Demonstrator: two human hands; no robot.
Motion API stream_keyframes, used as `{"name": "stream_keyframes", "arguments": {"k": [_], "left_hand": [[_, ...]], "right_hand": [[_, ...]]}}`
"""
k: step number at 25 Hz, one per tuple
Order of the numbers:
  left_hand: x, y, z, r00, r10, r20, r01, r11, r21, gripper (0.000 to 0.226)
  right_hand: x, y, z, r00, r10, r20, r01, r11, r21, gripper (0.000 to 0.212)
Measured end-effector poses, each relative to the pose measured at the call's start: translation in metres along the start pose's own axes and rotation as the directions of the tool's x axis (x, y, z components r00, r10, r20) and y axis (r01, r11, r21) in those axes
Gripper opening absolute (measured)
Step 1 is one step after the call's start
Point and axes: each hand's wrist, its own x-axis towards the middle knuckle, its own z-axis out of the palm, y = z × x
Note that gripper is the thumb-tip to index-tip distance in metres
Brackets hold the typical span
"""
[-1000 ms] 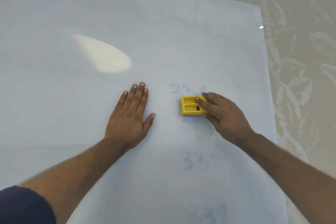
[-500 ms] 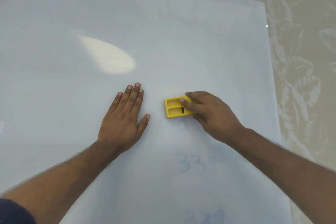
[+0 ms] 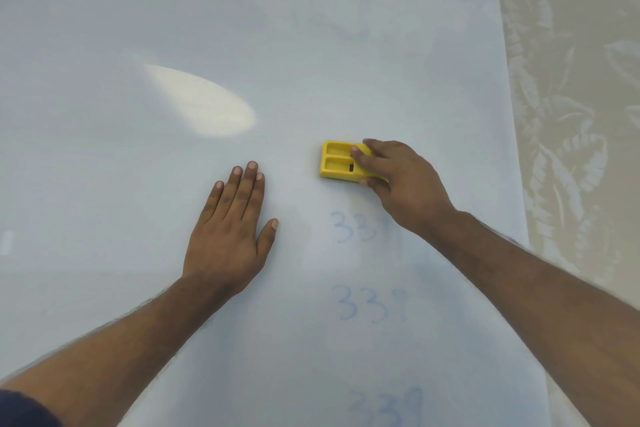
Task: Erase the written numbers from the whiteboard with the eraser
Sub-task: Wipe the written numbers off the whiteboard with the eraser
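A large whiteboard [image 3: 138, 184] lies flat and fills most of the view. My right hand [image 3: 405, 184] grips a yellow plastic eraser [image 3: 337, 161] and presses it on the board. Just below the eraser a faint blue number [image 3: 356, 227] reads partly as 33, its last digit hidden by my right wrist. Two more faint blue numbers follow beneath, one [image 3: 372, 303] mid-board and one [image 3: 388, 406] at the bottom edge. My left hand [image 3: 230, 229] rests flat on the board, fingers together, to the left of the numbers.
A beige cloth with a pale leaf pattern [image 3: 571, 114] lies under the board and shows along its right edge and top. A bright light reflection [image 3: 204, 104] glares on the board upper left of my hands.
The top number that was visible above the eraser has been wiped away. The eraser slid left, then back right. The camera view tilted, so the remaining numbers sit higher in view.
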Motion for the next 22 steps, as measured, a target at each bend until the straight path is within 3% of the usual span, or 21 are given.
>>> {"name": "stream_keyframes", "arguments": {"k": [7,10,15,18,22], "left_hand": [[-0.018,0.006,0.000,1.000,0.006,0.014,-0.006,1.000,-0.023,0.069],[-0.028,0.013,-0.001,1.000,-0.016,0.021,0.016,0.999,-0.028,0.068],[-0.044,0.034,0.004,0.991,-0.132,0.010,0.132,0.990,-0.052,0.067],[-0.048,0.033,0.005,0.995,-0.097,0.009,0.098,0.994,-0.054,0.068],[-0.055,0.031,0.005,0.998,-0.059,0.013,0.059,0.997,-0.050,0.068]], "right_hand": [[-0.077,0.003,-0.010,0.951,-0.251,0.178,0.262,0.964,-0.040,0.050],[-0.078,0.020,-0.019,0.971,-0.176,0.161,0.189,0.980,-0.066,0.051],[-0.061,0.004,-0.005,1.000,-0.029,0.012,0.029,0.999,-0.018,0.049],[-0.076,-0.011,0.010,0.996,-0.086,0.004,0.086,0.996,-0.013,0.050],[-0.121,-0.012,0.012,0.964,-0.223,0.144,0.231,0.972,-0.034,0.047]]}}
